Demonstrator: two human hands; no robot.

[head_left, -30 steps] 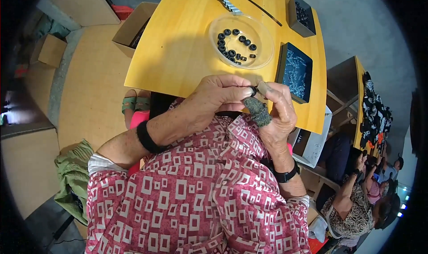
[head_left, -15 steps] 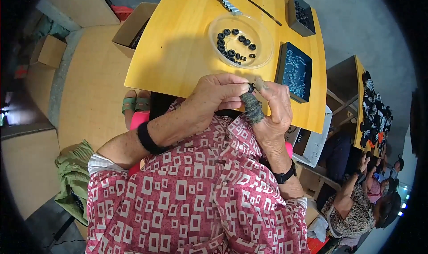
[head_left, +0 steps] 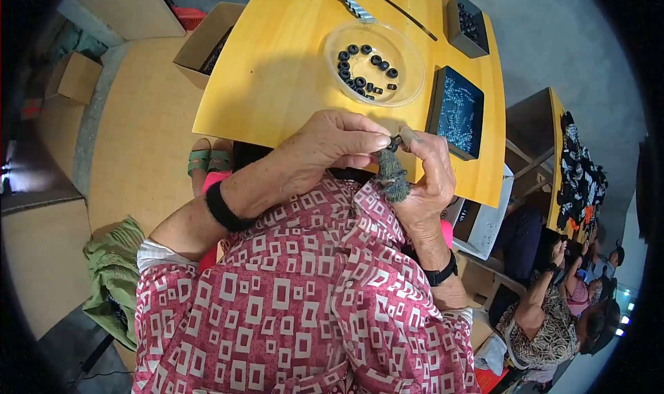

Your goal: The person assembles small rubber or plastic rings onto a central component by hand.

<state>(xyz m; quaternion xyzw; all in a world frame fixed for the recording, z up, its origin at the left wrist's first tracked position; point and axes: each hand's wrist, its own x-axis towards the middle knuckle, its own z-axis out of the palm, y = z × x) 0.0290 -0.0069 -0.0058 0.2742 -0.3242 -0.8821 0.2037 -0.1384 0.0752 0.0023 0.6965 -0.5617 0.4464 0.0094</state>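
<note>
My left hand and my right hand meet over my lap at the table's near edge. Between their thumbs and fingertips sits a small black ring-like part, pinched from both sides. A grey knitted finger cover wraps one finger of the right hand, just below the part. Beyond the hands, a clear round plastic bowl stands on the yellow table. Several black ring-shaped parts and a few smaller black pieces lie in it.
Right of the bowl, a dark tray holds many tiny shiny pieces; a grey box of black parts stands farther back. A braided strap and thin black rod lie at the far edge. Another person sits at right.
Both hands have shifted slightly toward me, and the small black part between the fingertips has turned a little. The bowl and trays stay in place.
</note>
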